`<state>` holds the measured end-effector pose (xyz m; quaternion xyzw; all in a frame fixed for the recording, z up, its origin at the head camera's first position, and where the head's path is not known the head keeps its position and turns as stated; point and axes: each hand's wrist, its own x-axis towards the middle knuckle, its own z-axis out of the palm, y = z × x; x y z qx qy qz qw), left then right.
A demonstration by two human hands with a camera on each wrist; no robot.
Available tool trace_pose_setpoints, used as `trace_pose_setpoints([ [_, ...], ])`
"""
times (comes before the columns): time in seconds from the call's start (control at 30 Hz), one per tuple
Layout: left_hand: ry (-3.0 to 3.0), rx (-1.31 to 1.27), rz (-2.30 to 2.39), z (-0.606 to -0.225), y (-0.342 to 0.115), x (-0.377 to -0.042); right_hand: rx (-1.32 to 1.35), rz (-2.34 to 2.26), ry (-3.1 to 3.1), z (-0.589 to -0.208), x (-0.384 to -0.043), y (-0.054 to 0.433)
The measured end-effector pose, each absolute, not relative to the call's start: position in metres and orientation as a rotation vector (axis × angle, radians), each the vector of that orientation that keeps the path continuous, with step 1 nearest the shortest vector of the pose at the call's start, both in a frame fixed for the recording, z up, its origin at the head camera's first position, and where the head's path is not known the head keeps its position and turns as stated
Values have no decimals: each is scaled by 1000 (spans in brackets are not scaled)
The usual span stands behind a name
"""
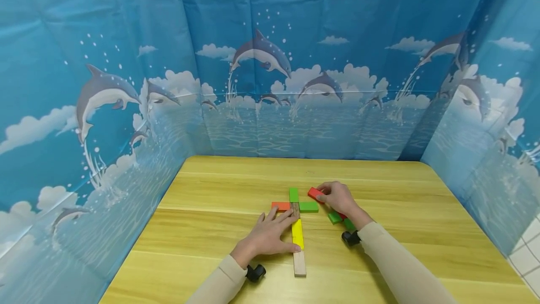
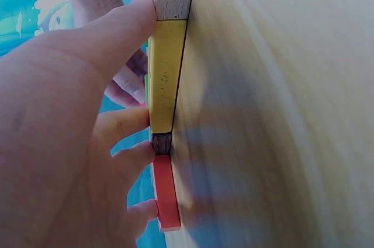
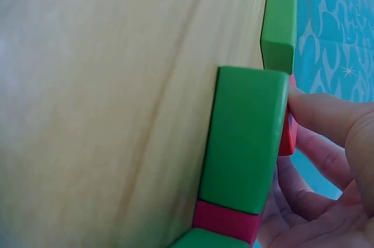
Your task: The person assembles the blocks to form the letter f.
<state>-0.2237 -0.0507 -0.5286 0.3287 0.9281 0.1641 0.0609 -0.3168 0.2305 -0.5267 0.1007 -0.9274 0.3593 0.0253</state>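
Wooden blocks lie in a cross shape on the table: green [image 1: 293, 194] at the top, orange-red [image 1: 280, 206] left, green [image 1: 309, 207] right, dark brown [image 1: 296, 210] in the centre, then yellow [image 1: 298, 236] and pale wood [image 1: 299, 265] below. My left hand [image 1: 267, 236] lies over it with spread fingers; in the left wrist view the thumb touches near the joint of the yellow [image 2: 165, 75] and pale blocks. Between thumb and fingers, my right hand [image 1: 339, 197] pinches a red block [image 1: 314, 193], right of the top green one. The right wrist view shows this red block partly hidden.
Under the right forearm are more blocks, one green [image 1: 335, 218], another green [image 1: 349, 224], with red between them. The wooden table [image 1: 202, 229] meets a dolphin-print curtain [image 1: 270, 125] along its back and sides. A black wrist camera [image 1: 256, 273] sits on the left wrist.
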Motion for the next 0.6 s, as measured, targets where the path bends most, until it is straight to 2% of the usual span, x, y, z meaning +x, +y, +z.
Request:
trace_pose_setpoints([
  [0.6,2815,1003,486,-529,-51,-224,298,1238,-2831,-529,-317,228],
])
